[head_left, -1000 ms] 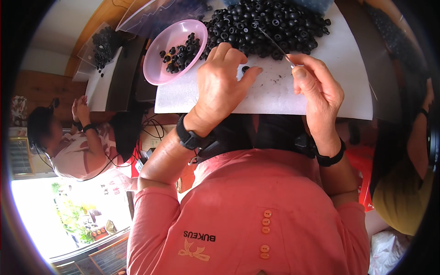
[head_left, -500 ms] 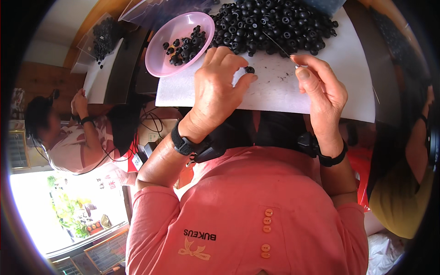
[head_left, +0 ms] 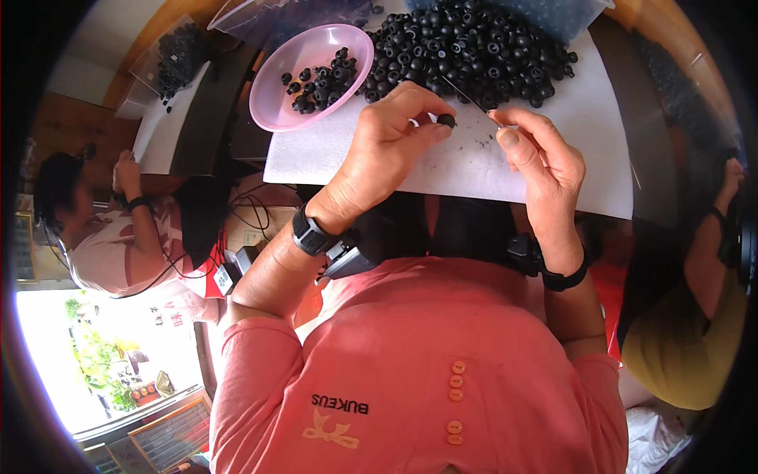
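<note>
Beside pink bowl [head_left: 304, 99], clear bags [head_left: 260, 20]

Bright, sharp centre; blown-out daylight lower left, with black, bent fisheye edges.

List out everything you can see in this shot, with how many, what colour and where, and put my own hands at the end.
Small round parts: a large heap, black, on the far part of the sheet.
Sheet: one, white, covering the work surface under both hands.
Bowl: one, pink, left of the heap, holding a few black parts.
Clear bags: at least one, behind the bowl.
Co-workers: two, one in pale pink at the left, one in mustard yellow at the right edge.
Wristbands: two, black, one on each wrist.
Left hand: fingers pinch one black part.
Right hand: fingers hold a thin needle-like tool pointing toward the heap.
</note>
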The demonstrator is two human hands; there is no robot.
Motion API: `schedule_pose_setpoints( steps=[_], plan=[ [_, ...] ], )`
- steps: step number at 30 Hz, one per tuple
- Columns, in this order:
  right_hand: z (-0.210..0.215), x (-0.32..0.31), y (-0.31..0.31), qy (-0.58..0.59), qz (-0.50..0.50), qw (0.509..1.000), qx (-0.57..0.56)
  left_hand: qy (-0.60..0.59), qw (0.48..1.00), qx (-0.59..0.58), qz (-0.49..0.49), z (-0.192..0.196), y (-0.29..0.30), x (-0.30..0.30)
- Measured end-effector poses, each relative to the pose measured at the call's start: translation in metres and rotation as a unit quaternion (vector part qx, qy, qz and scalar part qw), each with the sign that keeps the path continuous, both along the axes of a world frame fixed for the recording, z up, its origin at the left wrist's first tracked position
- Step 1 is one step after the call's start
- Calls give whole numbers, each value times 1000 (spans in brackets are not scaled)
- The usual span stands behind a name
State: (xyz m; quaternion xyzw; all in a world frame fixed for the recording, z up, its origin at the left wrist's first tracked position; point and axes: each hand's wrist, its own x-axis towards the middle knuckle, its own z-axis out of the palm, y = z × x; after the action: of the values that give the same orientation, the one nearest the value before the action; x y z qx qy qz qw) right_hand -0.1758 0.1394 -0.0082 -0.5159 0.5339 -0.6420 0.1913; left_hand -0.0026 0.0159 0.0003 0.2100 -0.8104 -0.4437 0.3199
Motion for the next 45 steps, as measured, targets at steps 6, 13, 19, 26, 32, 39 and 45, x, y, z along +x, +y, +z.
schedule_pose_setpoints(
  steps=[6,13,19,26,32,39,45],
  plan=[
    [-6,1,-3,78,13,996,-51,128,921,359,-83,1,6,2],
    [-8,2,-6,180,-3,978,-103,185,863,460,-96,-5,12,0],
    [-7,2,-7,265,-29,955,-131,204,839,492,-108,-9,14,-2],
    [-6,0,-9,297,-61,939,-162,209,823,512,-130,-10,16,-5],
    [-6,3,-11,335,-78,922,-176,248,781,546,-173,-19,15,-7],
    [-9,3,-13,346,-84,916,-183,229,799,530,-168,-21,16,-5],
    [-11,3,-14,341,-78,918,-184,236,799,531,-155,-20,15,-3]
  ],
)
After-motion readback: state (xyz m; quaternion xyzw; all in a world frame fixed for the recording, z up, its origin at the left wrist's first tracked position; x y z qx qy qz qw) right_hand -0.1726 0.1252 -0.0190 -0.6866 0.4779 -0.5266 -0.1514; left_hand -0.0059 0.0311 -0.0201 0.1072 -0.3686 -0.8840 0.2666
